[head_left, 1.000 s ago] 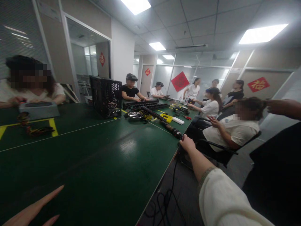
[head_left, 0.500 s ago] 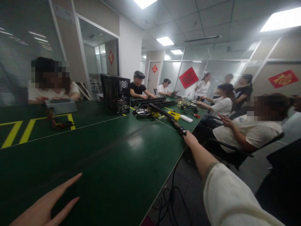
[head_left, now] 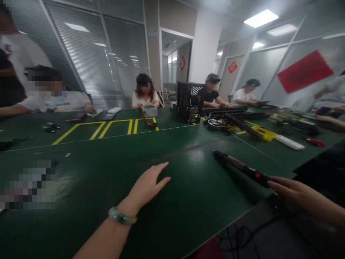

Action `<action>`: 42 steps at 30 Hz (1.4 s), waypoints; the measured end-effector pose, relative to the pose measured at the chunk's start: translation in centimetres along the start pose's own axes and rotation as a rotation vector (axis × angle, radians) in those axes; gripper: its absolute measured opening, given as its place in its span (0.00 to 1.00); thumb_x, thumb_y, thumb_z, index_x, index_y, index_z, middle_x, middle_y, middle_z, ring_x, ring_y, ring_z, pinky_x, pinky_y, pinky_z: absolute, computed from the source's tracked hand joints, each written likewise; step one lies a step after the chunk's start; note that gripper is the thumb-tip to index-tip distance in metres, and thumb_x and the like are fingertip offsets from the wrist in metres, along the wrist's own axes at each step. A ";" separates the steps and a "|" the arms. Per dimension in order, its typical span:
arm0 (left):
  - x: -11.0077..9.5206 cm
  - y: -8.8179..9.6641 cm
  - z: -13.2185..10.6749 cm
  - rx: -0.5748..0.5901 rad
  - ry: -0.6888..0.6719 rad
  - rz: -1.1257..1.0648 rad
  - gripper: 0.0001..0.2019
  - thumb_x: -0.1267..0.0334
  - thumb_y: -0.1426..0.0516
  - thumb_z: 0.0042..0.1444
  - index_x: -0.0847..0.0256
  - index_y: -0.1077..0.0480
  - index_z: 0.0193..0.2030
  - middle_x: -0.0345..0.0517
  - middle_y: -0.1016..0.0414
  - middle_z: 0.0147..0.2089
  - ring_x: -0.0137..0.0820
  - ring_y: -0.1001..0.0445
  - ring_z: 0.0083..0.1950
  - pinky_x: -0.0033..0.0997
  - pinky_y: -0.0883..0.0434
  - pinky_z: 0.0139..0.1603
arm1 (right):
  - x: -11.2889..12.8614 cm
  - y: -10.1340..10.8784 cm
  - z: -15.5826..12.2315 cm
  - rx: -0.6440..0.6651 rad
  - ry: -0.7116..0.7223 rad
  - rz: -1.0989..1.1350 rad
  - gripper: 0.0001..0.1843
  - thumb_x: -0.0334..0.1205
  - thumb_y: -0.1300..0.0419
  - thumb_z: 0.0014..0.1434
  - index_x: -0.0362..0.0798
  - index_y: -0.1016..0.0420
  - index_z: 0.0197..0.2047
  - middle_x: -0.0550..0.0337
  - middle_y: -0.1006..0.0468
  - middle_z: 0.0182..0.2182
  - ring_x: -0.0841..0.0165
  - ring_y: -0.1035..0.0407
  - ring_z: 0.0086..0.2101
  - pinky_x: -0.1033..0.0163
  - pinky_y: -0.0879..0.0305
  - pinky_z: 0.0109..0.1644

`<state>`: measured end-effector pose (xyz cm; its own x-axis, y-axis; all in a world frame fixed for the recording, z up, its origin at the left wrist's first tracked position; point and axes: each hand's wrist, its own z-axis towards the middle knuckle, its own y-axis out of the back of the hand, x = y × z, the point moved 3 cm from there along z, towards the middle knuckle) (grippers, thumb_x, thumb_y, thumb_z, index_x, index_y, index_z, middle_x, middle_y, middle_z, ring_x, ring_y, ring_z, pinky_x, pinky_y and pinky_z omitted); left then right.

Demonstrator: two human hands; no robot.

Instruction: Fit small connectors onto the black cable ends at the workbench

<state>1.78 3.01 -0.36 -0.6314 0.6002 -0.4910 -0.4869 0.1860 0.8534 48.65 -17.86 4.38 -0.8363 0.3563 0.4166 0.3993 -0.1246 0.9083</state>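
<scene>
My right hand [head_left: 295,190] grips the near end of a dark stick-shaped tool [head_left: 241,167], brownish along its middle with a red mark on its black handle. Its far end points left and away, over the near right part of the green table [head_left: 172,212]. I cannot make out its exact kind. Over the middle of the table, my left hand [head_left: 144,185] is open, fingers stretched toward the tool but apart from it. A green bangle [head_left: 122,217] circles that wrist.
A black computer case [head_left: 188,102] stands across the table. Right of it lie a round metal dish [head_left: 216,123], a yellow tray [head_left: 264,133], a white bar-shaped object [head_left: 289,141] and red-handled pliers [head_left: 316,142]. Several people sit around. Dark cables [head_left: 239,235] hang beyond the near edge.
The view has swung left. My right hand has drawn the stick-shaped tool nearer, away from the items by the yellow tray. My left hand has reached forward over the table, still open.
</scene>
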 end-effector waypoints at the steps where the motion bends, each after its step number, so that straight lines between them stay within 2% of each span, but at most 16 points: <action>1: -0.2 0.3 -0.1 -0.021 0.015 0.002 0.28 0.43 0.53 0.61 0.46 0.48 0.66 0.41 0.40 0.65 0.42 0.42 0.65 0.48 0.40 0.62 | 2.0 -0.8 -0.3 0.124 0.043 0.076 0.22 0.54 0.47 0.60 0.53 0.22 0.50 0.46 0.23 0.48 0.56 0.26 0.45 0.63 0.31 0.46; 4: -0.5 1.6 -0.7 -0.147 0.055 -0.012 0.24 0.45 0.57 0.64 0.48 0.43 0.64 0.41 0.39 0.64 0.42 0.44 0.66 0.49 0.42 0.63 | 9.9 -3.5 -0.8 0.346 0.206 0.120 0.23 0.55 0.45 0.59 0.58 0.28 0.55 0.56 0.25 0.52 0.55 0.31 0.50 0.59 0.35 0.53; 9: -0.3 5.1 -2.2 -0.399 0.095 -0.026 0.21 0.51 0.62 0.68 0.52 0.37 0.59 0.40 0.31 0.59 0.34 0.36 0.62 0.46 0.50 0.67 | 22.9 -9.5 0.6 0.481 0.476 0.090 0.19 0.53 0.47 0.61 0.53 0.24 0.47 0.58 0.20 0.39 0.61 0.27 0.37 0.63 0.34 0.40; 12: -0.2 6.6 -2.8 -0.418 0.113 0.035 0.22 0.51 0.62 0.68 0.53 0.34 0.56 0.42 0.29 0.56 0.34 0.33 0.58 0.46 0.51 0.67 | 28.3 -12.5 3.1 0.417 0.564 0.091 0.16 0.50 0.46 0.61 0.53 0.24 0.47 0.58 0.21 0.38 0.64 0.28 0.37 0.64 0.37 0.39; 16: 0.1 6.9 -3.2 -0.300 0.156 0.082 0.24 0.48 0.61 0.66 0.54 0.33 0.54 0.44 0.29 0.55 0.36 0.31 0.55 0.44 0.40 0.61 | 32.6 -15.1 7.2 0.286 0.561 0.028 0.17 0.50 0.49 0.63 0.51 0.23 0.42 0.58 0.21 0.36 0.65 0.29 0.37 0.65 0.39 0.37; 18: 0.2 6.3 -3.2 -0.219 0.171 0.088 0.24 0.44 0.58 0.64 0.55 0.34 0.56 0.46 0.30 0.56 0.39 0.32 0.56 0.44 0.35 0.56 | 33.7 -15.8 8.6 0.259 0.551 0.000 0.19 0.48 0.50 0.65 0.47 0.22 0.39 0.55 0.22 0.34 0.64 0.29 0.35 0.64 0.39 0.37; 20: 0.2 5.4 -3.1 -0.155 0.157 0.107 0.26 0.42 0.51 0.59 0.54 0.36 0.58 0.47 0.32 0.58 0.42 0.33 0.57 0.46 0.34 0.55 | 34.1 -15.8 9.2 0.220 0.563 -0.016 0.18 0.48 0.48 0.63 0.46 0.22 0.38 0.52 0.24 0.39 0.63 0.30 0.39 0.63 0.40 0.42; 22: 0.1 4.4 -2.8 -0.110 0.116 0.142 0.26 0.44 0.45 0.56 0.53 0.36 0.59 0.47 0.32 0.58 0.43 0.33 0.57 0.47 0.36 0.57 | 33.9 -15.3 9.1 0.158 0.581 -0.024 0.17 0.49 0.47 0.62 0.46 0.23 0.40 0.51 0.26 0.43 0.61 0.32 0.43 0.61 0.41 0.46; 24: 0.0 3.5 -2.5 -0.096 0.097 0.162 0.25 0.49 0.43 0.56 0.51 0.38 0.60 0.46 0.33 0.58 0.42 0.34 0.58 0.46 0.36 0.57 | 33.3 -14.5 8.4 0.063 0.590 -0.040 0.19 0.51 0.49 0.63 0.48 0.24 0.40 0.52 0.26 0.41 0.63 0.31 0.39 0.61 0.41 0.42; 25: 0.0 3.1 -2.4 -0.096 0.094 0.169 0.27 0.50 0.42 0.55 0.51 0.40 0.61 0.45 0.33 0.58 0.41 0.34 0.57 0.45 0.36 0.57 | 32.9 -14.3 7.8 0.081 0.618 -0.061 0.19 0.53 0.48 0.62 0.48 0.24 0.39 0.53 0.25 0.39 0.63 0.31 0.37 0.62 0.41 0.40; 28: 0.0 2.3 -1.9 -0.115 0.117 0.196 0.30 0.50 0.40 0.52 0.53 0.40 0.60 0.48 0.31 0.55 0.43 0.32 0.54 0.45 0.35 0.55 | 31.6 -14.8 6.0 0.311 0.587 -0.219 0.19 0.57 0.41 0.54 0.49 0.24 0.31 0.55 0.25 0.29 0.63 0.31 0.28 0.62 0.42 0.31; 31: -0.3 2.2 -1.8 -0.121 0.108 0.208 0.27 0.51 0.38 0.51 0.55 0.38 0.56 0.48 0.30 0.52 0.42 0.31 0.52 0.43 0.34 0.53 | 31.1 -15.0 4.6 0.414 0.621 -0.323 0.14 0.50 0.35 0.49 0.47 0.24 0.28 0.53 0.24 0.27 0.61 0.31 0.29 0.62 0.43 0.30; 33: -0.6 2.5 -1.9 -0.133 0.106 0.216 0.25 0.55 0.38 0.51 0.54 0.38 0.55 0.47 0.31 0.51 0.41 0.30 0.50 0.40 0.33 0.51 | 31.3 -15.1 4.2 0.613 0.662 -0.204 0.12 0.49 0.38 0.53 0.48 0.24 0.30 0.57 0.24 0.26 0.64 0.30 0.28 0.64 0.42 0.29; 36: -0.7 3.1 -1.9 -0.173 0.124 0.243 0.21 0.63 0.39 0.53 0.55 0.39 0.52 0.45 0.33 0.51 0.38 0.30 0.49 0.37 0.33 0.48 | 32.2 -14.8 4.6 0.915 0.670 0.198 0.14 0.50 0.42 0.58 0.48 0.26 0.37 0.60 0.24 0.27 0.68 0.30 0.28 0.66 0.38 0.30; 38: -0.2 3.5 -1.6 -0.214 0.136 0.268 0.19 0.67 0.40 0.54 0.55 0.39 0.51 0.45 0.33 0.51 0.37 0.30 0.50 0.37 0.34 0.49 | 32.7 -14.5 5.8 0.923 0.650 0.458 0.15 0.50 0.41 0.58 0.45 0.28 0.38 0.61 0.25 0.27 0.70 0.30 0.28 0.67 0.37 0.32; 42: 1.1 4.2 -1.1 -0.232 0.186 0.280 0.18 0.66 0.41 0.55 0.56 0.39 0.51 0.47 0.35 0.54 0.39 0.31 0.52 0.40 0.35 0.52 | 32.6 -15.5 8.4 0.771 0.570 0.728 0.18 0.51 0.38 0.55 0.43 0.30 0.36 0.60 0.25 0.27 0.71 0.30 0.27 0.70 0.43 0.26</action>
<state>-1.66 3.59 2.44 -0.8469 0.4478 -0.2870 -0.3906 -0.1575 0.9070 18.41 3.48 3.56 -0.2897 -0.0526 0.9557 0.8035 0.5292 0.2727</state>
